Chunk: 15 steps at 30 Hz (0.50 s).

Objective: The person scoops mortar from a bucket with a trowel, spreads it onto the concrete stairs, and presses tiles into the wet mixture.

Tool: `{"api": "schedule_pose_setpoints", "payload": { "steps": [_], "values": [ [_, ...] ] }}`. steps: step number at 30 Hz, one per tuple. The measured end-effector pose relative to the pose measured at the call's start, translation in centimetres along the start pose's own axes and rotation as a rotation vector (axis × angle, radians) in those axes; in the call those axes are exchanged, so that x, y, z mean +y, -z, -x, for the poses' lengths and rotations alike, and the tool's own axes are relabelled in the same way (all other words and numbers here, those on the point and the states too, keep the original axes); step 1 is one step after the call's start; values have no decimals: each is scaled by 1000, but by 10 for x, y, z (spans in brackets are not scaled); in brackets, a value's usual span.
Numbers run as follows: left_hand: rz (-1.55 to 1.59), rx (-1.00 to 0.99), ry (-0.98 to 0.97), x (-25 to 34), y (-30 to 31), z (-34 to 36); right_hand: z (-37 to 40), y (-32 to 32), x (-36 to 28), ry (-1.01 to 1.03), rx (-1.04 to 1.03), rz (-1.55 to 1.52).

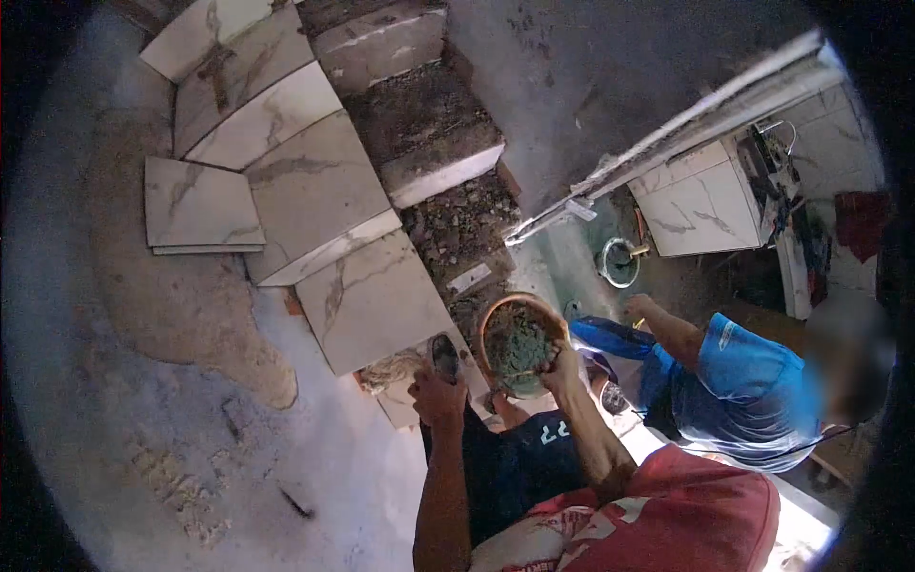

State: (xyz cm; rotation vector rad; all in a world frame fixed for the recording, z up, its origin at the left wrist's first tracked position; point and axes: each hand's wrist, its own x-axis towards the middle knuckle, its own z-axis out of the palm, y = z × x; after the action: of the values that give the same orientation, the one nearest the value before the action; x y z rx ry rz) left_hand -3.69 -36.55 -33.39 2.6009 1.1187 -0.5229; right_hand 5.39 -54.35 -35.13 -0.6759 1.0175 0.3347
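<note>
My right hand [560, 369] is closed on the rim of an orange-brown round basin [486, 336], at the basin's near right side. Grey-green wet mortar [519, 348] fills much of it. My left hand [438, 397] is closed just left of the basin, around a dark oval-ended tool [444, 357] that looks like a small trowel; its handle is hidden by my fingers. Under and beyond that hand lies a marbled tile step [372, 296]. Beside the basin, rubble [457, 224] covers an untiled strip of the stairs.
A co-worker in a blue shirt [753, 381] crouches at right, one arm reaching toward a small mortar bucket [620, 264]. Stacked loose tiles [202, 205] rest at left by the tiled steps. A long pale ledge [667, 133] runs along the upper right.
</note>
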Motion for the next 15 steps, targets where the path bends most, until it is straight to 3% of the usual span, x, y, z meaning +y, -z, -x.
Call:
{"api": "schedule_pose_setpoints", "payload": {
  "steps": [2,3,4,6,7,8,10,13,15],
  "values": [
    [3,-23,-5,0,2,-3,23,-29,-13,-105,-24,86],
    [-4,-20,-11,2,6,-10,8,-14,-8,281,-112,497],
    [9,-2,-13,5,10,-17,14,-34,-15,294,-129,496],
    [20,-107,29,8,14,-24,47,-82,-33,-52,44,139],
    [33,-93,30,9,10,-29,53,-85,-46,-72,-286,202],
    [36,-86,16,10,6,-31,57,-90,-50,-66,-293,211],
    [40,-74,-3,10,-4,-29,64,-95,-53,-36,-106,120],
    [0,14,-1,16,-3,-26,64,-105,-54,2,-235,111],
    [43,-1,-19,14,-3,-20,60,-114,-53,-8,-184,101]
  ]
}}
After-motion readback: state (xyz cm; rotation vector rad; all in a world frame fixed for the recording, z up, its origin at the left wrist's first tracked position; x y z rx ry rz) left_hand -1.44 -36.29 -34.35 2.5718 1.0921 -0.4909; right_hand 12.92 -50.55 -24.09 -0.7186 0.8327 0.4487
